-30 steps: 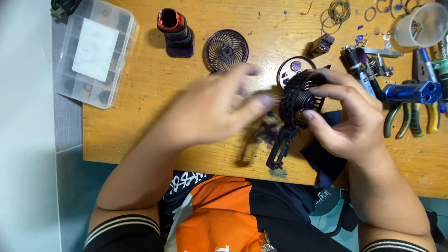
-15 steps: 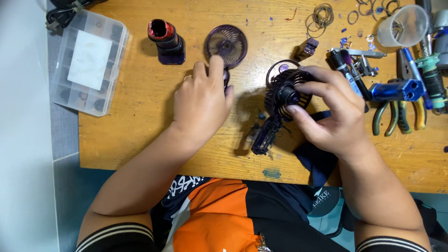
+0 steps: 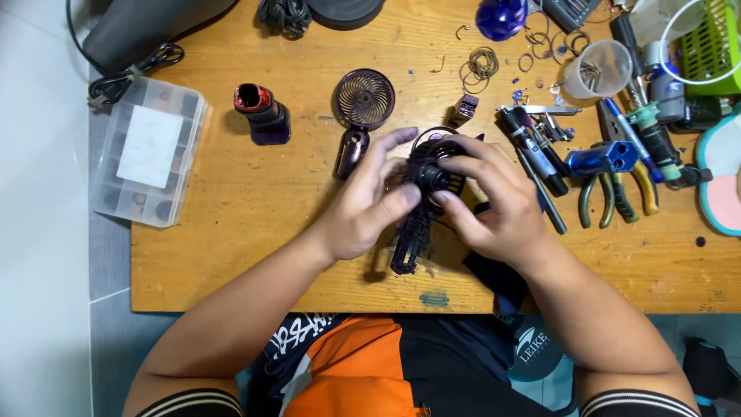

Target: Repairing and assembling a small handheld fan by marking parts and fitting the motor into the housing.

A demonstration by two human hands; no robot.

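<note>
A small dark handheld fan (image 3: 423,202) with its front grille off stands between both hands over the wooden table (image 3: 255,232). My left hand (image 3: 363,205) grips the fan's head from the left, fingers spread on the rim. My right hand (image 3: 494,205) holds it from the right, with the fingertips on the round hub. The fan's handle points down toward me. The round purple front grille (image 3: 363,98) lies flat just beyond the hands. A glossy dark shell piece (image 3: 351,151) lies next to my left fingers.
A clear compartment box (image 3: 149,161) sits at the table's left edge. A red-topped dark part (image 3: 261,113) stands behind it. Pliers (image 3: 617,193), screwdrivers (image 3: 532,158), a plastic cup (image 3: 596,68), wire rings (image 3: 482,62) and a green basket (image 3: 710,42) crowd the right side.
My left hand has come back from the grille at the far side and closed on the fan's head again. The camera view has shifted, and the right hand has stayed on the fan.
</note>
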